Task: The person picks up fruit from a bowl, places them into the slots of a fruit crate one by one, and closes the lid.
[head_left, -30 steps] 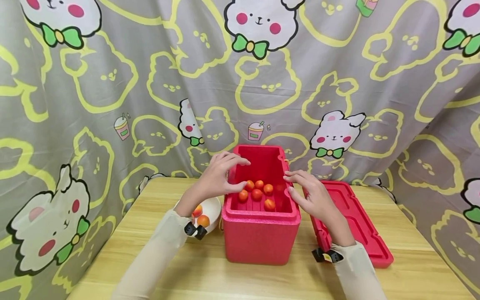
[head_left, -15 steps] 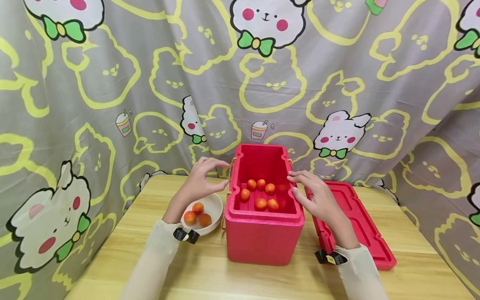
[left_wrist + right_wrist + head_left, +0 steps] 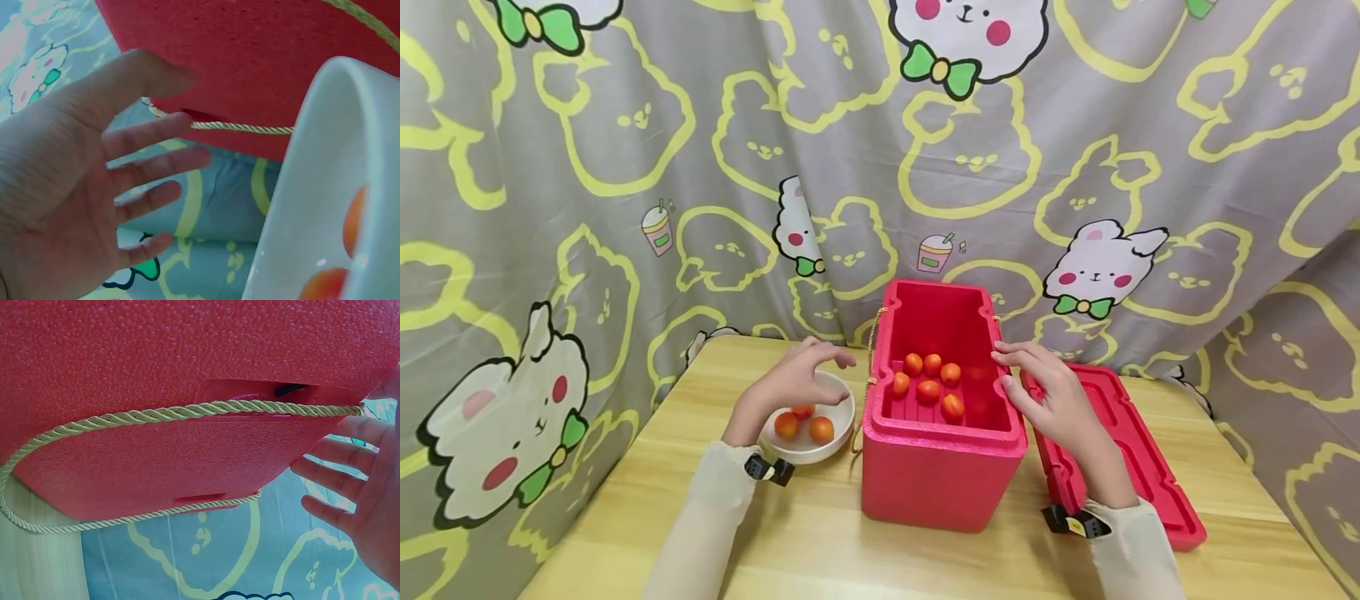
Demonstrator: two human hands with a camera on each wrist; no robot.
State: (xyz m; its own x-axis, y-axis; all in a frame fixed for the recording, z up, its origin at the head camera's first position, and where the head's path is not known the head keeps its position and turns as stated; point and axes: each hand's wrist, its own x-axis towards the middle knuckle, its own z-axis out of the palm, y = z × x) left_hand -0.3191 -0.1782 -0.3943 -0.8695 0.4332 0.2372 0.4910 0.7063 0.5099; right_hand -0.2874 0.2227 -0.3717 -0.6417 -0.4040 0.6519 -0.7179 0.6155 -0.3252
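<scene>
My left hand hovers over the back of a white bowl, thumb and fingers apart with nothing between them. Three round orange-red fruits lie in the bowl, one partly hidden by that hand. In the left wrist view the palm faces the camera, its fingers loosely spread beside the bowl's rim. A tall red foam box stands lidless at the middle of the table, several similar fruits on its floor. My right hand has its fingertips at the box's right rim, fingers relaxed and holding nothing.
The red lid lies on the wooden table at the right, under my right forearm. Gold rope handles hang along the box's sides. A patterned curtain closes off the back and both sides.
My left hand has moved from over the box's left rim to above the bowl. One fruit in the box rolled forward, then back. The right hand stays at the rim while the view shifts slightly.
</scene>
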